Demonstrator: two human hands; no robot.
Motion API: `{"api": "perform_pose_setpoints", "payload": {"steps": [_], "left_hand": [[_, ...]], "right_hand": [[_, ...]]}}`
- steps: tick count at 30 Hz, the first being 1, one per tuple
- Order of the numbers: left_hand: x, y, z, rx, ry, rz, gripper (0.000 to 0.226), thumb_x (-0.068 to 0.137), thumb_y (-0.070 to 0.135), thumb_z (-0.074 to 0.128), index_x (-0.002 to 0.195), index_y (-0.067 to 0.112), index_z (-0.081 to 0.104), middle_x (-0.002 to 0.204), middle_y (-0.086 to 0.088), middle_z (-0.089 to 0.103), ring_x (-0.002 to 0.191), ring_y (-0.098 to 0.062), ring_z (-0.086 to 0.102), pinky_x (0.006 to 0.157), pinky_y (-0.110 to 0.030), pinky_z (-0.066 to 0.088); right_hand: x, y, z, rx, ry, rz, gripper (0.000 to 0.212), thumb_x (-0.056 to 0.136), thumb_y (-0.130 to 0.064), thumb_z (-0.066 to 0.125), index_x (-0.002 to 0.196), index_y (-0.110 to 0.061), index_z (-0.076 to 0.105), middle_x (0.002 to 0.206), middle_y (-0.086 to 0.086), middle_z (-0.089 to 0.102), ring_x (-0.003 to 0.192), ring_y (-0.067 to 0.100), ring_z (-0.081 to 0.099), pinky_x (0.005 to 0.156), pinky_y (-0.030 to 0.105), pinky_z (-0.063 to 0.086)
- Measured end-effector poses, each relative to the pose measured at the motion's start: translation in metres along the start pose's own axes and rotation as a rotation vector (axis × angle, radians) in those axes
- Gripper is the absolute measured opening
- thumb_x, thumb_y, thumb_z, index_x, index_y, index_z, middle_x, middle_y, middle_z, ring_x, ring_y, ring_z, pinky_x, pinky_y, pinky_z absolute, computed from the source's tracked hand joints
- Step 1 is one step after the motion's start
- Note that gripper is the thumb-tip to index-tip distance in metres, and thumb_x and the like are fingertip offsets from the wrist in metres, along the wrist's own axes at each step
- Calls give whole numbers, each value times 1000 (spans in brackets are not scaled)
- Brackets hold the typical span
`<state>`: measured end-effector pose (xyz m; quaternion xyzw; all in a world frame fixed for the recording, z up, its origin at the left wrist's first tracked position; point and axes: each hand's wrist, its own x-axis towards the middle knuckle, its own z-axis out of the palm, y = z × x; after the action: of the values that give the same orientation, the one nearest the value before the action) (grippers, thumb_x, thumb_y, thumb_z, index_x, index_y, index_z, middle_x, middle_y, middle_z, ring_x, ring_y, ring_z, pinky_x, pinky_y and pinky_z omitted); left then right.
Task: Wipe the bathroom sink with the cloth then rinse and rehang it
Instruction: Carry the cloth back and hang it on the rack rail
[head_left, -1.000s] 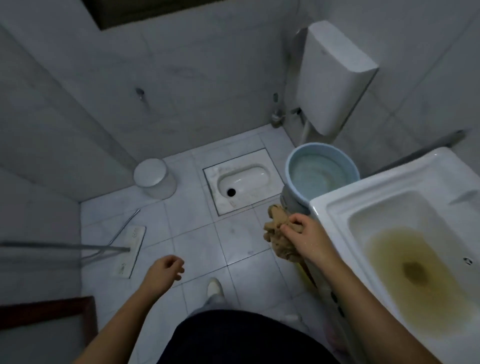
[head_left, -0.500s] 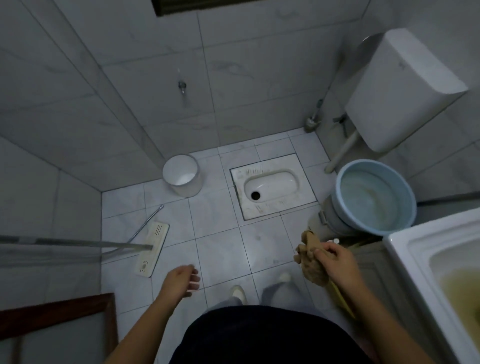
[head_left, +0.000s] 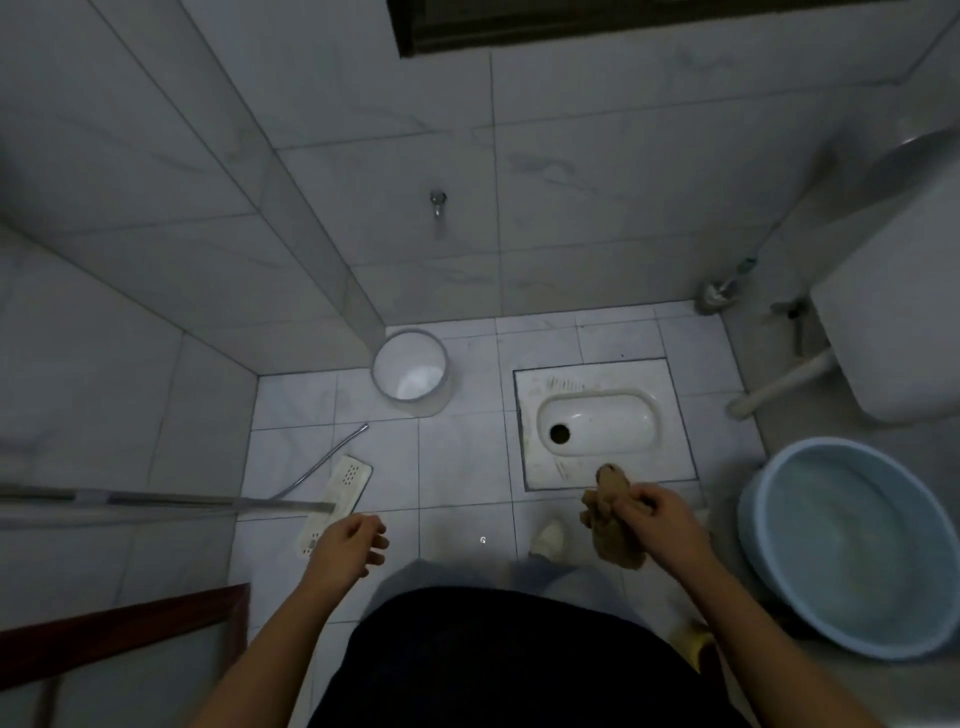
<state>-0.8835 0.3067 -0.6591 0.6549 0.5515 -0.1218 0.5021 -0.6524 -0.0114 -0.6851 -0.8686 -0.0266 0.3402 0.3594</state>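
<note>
My right hand (head_left: 655, 525) grips a bunched tan cloth (head_left: 610, 506), held in the air over the floor just in front of the squat toilet pan (head_left: 597, 423). The cloth sticks out above and below my fist. Off to the left, my left hand (head_left: 347, 545) hangs free with its fingers loosely apart and nothing in it. The bathroom sink is out of view. A small tap (head_left: 438, 202) sticks out of the tiled wall ahead.
A light blue basin (head_left: 844, 545) stands at the right, with a white cistern (head_left: 893, 338) above it. A white bin (head_left: 410, 371) sits in the corner. A flat mop (head_left: 337, 493) lies on the floor at the left, near a metal rail (head_left: 156, 501). My foot (head_left: 548, 538) is below.
The view has swung left, so the sink has left the frame. My right hand still holds the cloth and has moved away from the sink, toward the toilet pan.
</note>
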Motion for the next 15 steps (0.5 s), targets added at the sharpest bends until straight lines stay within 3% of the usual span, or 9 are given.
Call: {"api": "perform_pose_setpoints", "payload": {"steps": [4,8,15], "left_hand": [[16,9,-23,-69,72,-93,29,101,18,52,98,-5,69,89,-22,73,72,-31,66,65,-33,48],[47,42,-34,-115,99,-144,30,101,18,51,100,-8,67,92,-26,73,70,-31,64,62,-31,45],[142,158,-10,-53,-82,-123,26,100,17,50,99,-3,67,92,-22,72,75,-32,64,67,-32,47]], "right_hand": [[56,-70,-17,-4,-88,-125,9,89,-27,68,87,-18,70,85,4,71,81,19,67,69,32,53],[99,-121,-30,9,-40,-198,8,88,-26,69,88,-18,70,83,3,71,79,17,66,72,36,55],[144,-124,-49,13,69,-52,10,85,-25,71,81,-16,67,76,3,69,74,18,65,66,31,48]]}}
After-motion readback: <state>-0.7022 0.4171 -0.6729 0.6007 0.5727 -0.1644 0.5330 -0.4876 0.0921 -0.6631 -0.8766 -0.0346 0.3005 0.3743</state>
